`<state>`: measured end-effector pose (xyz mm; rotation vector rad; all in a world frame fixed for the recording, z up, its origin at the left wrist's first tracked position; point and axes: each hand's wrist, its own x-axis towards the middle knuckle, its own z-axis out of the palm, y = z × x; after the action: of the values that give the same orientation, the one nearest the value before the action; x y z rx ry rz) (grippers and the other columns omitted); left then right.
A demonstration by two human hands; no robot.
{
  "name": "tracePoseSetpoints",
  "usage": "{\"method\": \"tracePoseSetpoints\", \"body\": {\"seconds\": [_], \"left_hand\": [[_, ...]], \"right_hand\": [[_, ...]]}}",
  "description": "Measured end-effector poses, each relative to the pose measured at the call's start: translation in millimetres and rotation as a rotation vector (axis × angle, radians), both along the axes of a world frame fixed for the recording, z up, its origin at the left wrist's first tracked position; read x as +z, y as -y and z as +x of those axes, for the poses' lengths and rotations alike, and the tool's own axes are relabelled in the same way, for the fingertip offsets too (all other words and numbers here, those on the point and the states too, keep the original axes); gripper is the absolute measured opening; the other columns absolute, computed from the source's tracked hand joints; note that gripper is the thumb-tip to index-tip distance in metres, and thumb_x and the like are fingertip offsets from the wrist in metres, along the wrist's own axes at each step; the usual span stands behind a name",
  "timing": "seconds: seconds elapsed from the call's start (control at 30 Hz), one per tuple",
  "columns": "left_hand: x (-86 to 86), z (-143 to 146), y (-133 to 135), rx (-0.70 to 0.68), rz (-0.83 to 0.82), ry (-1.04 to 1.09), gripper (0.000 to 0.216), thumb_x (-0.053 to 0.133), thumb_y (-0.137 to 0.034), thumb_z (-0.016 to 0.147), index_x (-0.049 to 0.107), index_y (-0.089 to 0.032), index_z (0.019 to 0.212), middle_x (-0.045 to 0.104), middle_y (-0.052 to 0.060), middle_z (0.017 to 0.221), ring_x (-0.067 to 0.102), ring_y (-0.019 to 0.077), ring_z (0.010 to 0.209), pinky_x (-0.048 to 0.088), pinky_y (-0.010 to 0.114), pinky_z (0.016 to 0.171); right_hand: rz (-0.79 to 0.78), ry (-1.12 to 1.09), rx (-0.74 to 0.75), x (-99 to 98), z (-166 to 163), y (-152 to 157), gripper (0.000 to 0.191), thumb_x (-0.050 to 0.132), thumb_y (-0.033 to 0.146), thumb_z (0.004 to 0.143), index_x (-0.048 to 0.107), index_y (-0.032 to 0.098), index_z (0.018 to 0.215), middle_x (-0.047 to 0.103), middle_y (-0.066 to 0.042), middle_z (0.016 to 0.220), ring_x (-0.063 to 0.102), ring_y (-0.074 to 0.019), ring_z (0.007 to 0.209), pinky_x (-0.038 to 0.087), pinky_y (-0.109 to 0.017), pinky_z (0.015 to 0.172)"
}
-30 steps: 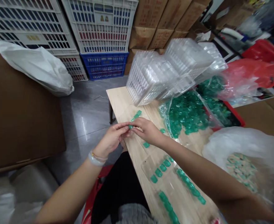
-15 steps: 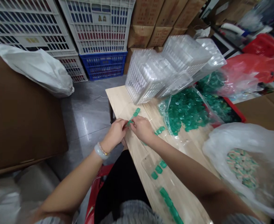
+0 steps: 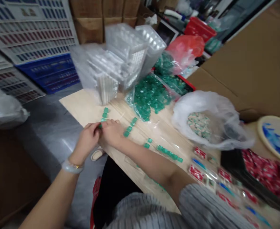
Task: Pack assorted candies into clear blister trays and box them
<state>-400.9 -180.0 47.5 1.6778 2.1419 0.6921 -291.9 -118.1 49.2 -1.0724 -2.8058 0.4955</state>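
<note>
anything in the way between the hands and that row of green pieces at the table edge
Nothing visible. The left hand and right hand meet, fingertips on the near end of the row of green pieces; the clear tray stack stands beyond its far end.

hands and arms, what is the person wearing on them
No gloves on either hand. The left hand has a pale, milky bangle on its wrist, with a thin gold-coloured bracelet beside it; that forearm is unsleeved. Behind the right hand, the forearm is unsleeved up to a grey ribbed knit sleeve near the elbow. Rings: too blurred to tell.
</note>
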Motion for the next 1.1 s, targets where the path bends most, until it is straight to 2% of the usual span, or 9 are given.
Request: {"method": "tracePoseSetpoints", "body": {"seconds": [0.2, 0.3, 0.4, 0.5, 0.63, 0.77, 0.87, 0.97, 1.1], "left_hand": [[13.8, 18.4, -11.0, 0.071, -0.043, -0.208, 0.031, 0.036, -0.03, 0.081, 0.055, -0.017, 0.101, 0.058, 0.006, 0.083, 0.054, 0.0228, 0.085, 0.043, 0.037, 0.08], [14.6, 28.6, -13.8, 0.125, -0.049, -0.231, 0.029, 0.043, -0.037, 0.078, 0.055, -0.019, 0.097, 0.055, 0.003, 0.078, 0.053, 0.0217, 0.08, 0.045, 0.035, 0.076], [13.0, 34.8, -12.6, 0.121, -0.092, -0.218, 0.027, 0.043, -0.038, 0.077, 0.054, -0.02, 0.095, 0.055, 0.003, 0.08, 0.054, 0.0198, 0.074, 0.045, 0.034, 0.072], [14.0, 35.2, -10.5, 0.113, -0.15, -0.198, 0.029, 0.046, -0.037, 0.077, 0.053, -0.018, 0.098, 0.055, 0.006, 0.085, 0.056, 0.0204, 0.073, 0.046, 0.035, 0.069], [25.9, 45.7, -25.9, 0.109, -0.008, -0.264, 0.036, 0.052, -0.039, 0.074, 0.052, -0.018, 0.103, 0.053, 0.008, 0.095, 0.055, 0.0221, 0.08, 0.045, 0.037, 0.076], [34.0, 92.4, -89.9, -0.223, 0.141, -0.115, 0.024, 0.044, -0.03, 0.081, 0.057, -0.018, 0.097, 0.057, 0.006, 0.092, 0.054, 0.0188, 0.088, 0.042, 0.031, 0.082], [24.3, 133.3, -148.5, -0.449, 0.065, -0.169, 0.024, 0.045, -0.022, 0.08, 0.061, -0.017, 0.096, 0.059, 0.007, 0.094, 0.052, 0.0195, 0.091, 0.039, 0.032, 0.082], [11.1, 157.2, -183.6, -0.52, -0.06, -0.312, 0.021, 0.049, -0.02, 0.076, 0.064, -0.018, 0.09, 0.058, 0.009, 0.092, 0.051, 0.0239, 0.092, 0.037, 0.036, 0.077], [7.2, 163.1, -192.4, -0.518, -0.09, -0.328, 0.019, 0.049, -0.018, 0.074, 0.066, -0.015, 0.079, 0.058, 0.012, 0.088, 0.052, 0.0267, 0.09, 0.036, 0.039, 0.077]], "right_hand": [[-0.06, -0.072, -0.009, 16.7, 20.9, -11.1, 0.025, 0.035, 0.025, 0.087, 0.053, 0.017, 0.103, 0.057, -0.009, 0.103, 0.048, -0.0224, 0.095, 0.034, -0.038, 0.08], [-0.038, -0.168, -0.203, 26.9, 89.3, -47.3, 0.032, 0.041, 0.031, 0.085, 0.049, 0.018, 0.113, 0.055, -0.009, 0.109, 0.049, -0.0204, 0.096, 0.035, -0.035, 0.082], [-0.021, -0.142, -0.552, 23.4, 171.1, -89.9, 0.027, 0.04, 0.024, 0.084, 0.056, 0.012, 0.103, 0.059, -0.01, 0.096, 0.053, -0.0172, 0.085, 0.038, -0.029, 0.076], [-0.067, -0.044, -0.489, 5.4, 211.9, -113.9, 0.02, 0.043, 0.018, 0.081, 0.061, 0.014, 0.089, 0.06, -0.007, 0.086, 0.054, -0.0158, 0.08, 0.039, -0.027, 0.073], [-0.013, -0.078, -0.396, -16.7, 198.2, -120.0, 0.025, 0.04, 0.018, 0.082, 0.059, 0.017, 0.097, 0.059, -0.007, 0.092, 0.053, -0.0162, 0.086, 0.04, -0.027, 0.077], [-0.033, -0.069, -0.362, -26.5, 177.3, -134.7, 0.03, 0.042, 0.011, 0.077, 0.057, 0.016, 0.103, 0.055, -0.009, 0.098, 0.053, -0.017, 0.089, 0.04, -0.028, 0.08], [-0.105, -0.099, -0.323, -32.8, 182.0, -147.9, 0.026, 0.045, 0.008, 0.072, 0.061, 0.015, 0.092, 0.055, -0.01, 0.094, 0.053, -0.018, 0.09, 0.04, -0.03, 0.082], [-0.244, -0.34, -0.407, -39.0, 197.3, -154.0, 0.024, 0.048, 0.009, 0.07, 0.061, 0.015, 0.089, 0.058, -0.006, 0.087, 0.054, -0.0156, 0.084, 0.042, -0.031, 0.08], [-0.635, -0.731, -0.556, -38.5, 212.5, -151.0, 0.023, 0.055, 0.014, 0.064, 0.058, 0.015, 0.086, 0.06, 0.0, 0.074, 0.056, -0.0114, 0.067, 0.047, -0.028, 0.068]]}}
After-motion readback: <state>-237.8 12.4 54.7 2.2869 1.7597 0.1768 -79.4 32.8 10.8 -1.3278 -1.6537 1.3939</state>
